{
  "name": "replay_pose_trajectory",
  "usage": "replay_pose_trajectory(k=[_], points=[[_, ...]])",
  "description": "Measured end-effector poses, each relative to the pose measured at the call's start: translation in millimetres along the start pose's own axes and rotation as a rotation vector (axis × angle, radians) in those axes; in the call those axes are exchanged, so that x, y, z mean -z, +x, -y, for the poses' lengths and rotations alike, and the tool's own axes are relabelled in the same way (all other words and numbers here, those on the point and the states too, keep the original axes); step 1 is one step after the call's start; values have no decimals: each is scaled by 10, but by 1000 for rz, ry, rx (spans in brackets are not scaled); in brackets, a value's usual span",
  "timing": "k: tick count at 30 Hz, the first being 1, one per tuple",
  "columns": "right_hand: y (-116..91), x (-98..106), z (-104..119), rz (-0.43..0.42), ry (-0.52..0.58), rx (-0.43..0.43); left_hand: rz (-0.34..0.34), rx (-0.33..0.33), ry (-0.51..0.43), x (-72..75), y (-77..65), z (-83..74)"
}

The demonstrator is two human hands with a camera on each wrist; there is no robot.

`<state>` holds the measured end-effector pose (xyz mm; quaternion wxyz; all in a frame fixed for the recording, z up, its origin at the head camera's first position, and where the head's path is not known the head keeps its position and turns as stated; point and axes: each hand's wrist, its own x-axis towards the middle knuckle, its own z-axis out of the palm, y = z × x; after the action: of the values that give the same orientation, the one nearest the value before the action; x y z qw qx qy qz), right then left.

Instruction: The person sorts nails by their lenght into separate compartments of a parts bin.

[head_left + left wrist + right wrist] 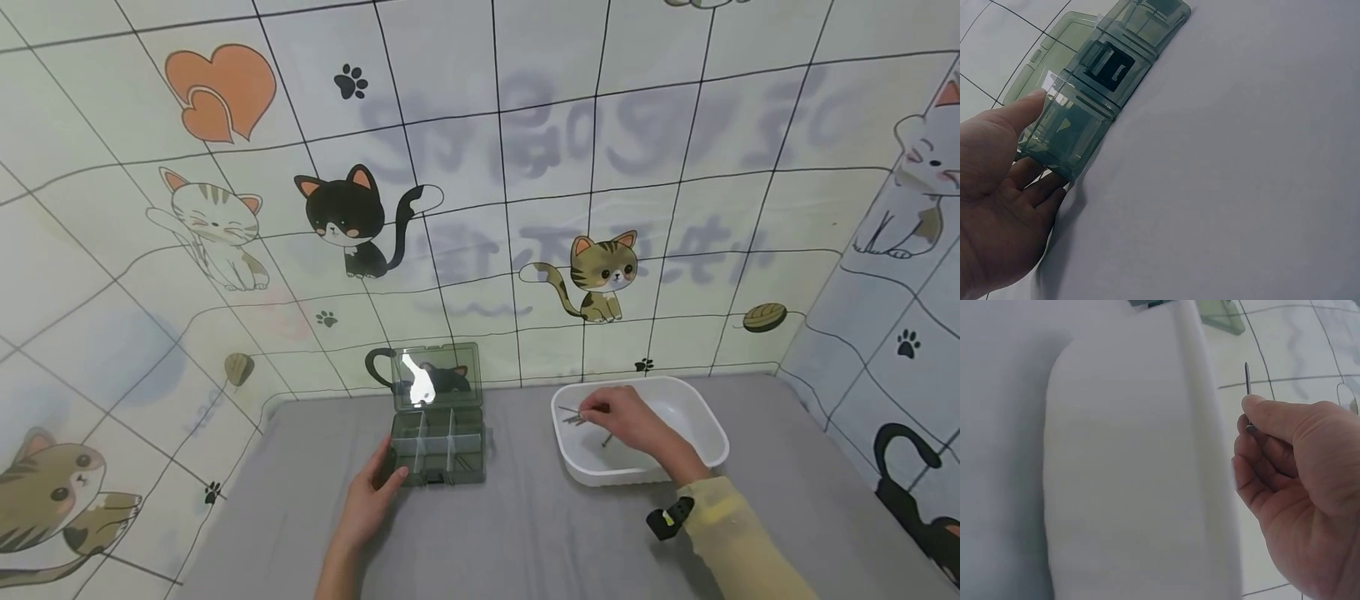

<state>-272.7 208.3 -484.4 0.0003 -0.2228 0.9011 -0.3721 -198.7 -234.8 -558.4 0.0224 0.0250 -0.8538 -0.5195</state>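
Observation:
A translucent green compartment box stands with its lid raised against the backdrop. Some thin dark pieces lie in its front right compartment. My left hand grips the box's left front corner, thumb on the near side and fingers around the left side, as the left wrist view also shows. Over the left part of a white plastic tray, my right hand pinches a thin metal nail between thumb and fingers, point away from the hand. Several similar small pieces lie in the tray below it.
A grey cloth covers the table. Behind and at both sides hangs a gridded backdrop printed with cats, reaching down to the table's far edge. A black strap device sits on the right wrist.

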Motion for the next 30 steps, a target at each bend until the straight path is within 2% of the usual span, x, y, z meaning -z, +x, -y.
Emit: replay_pose_trajectory(k=[8, 16, 23, 30], points=[[26, -105, 129, -34, 63, 79, -4, 2, 4, 1, 3, -3], [104, -244, 298, 22, 83, 179, -9, 5, 11, -1, -6, -16], [204, -382, 473, 71, 28, 278, -10, 10, 6, -10, -9, -11], [327, -520, 644, 97, 13, 326, -9, 9, 1, -3, -3, -6]])
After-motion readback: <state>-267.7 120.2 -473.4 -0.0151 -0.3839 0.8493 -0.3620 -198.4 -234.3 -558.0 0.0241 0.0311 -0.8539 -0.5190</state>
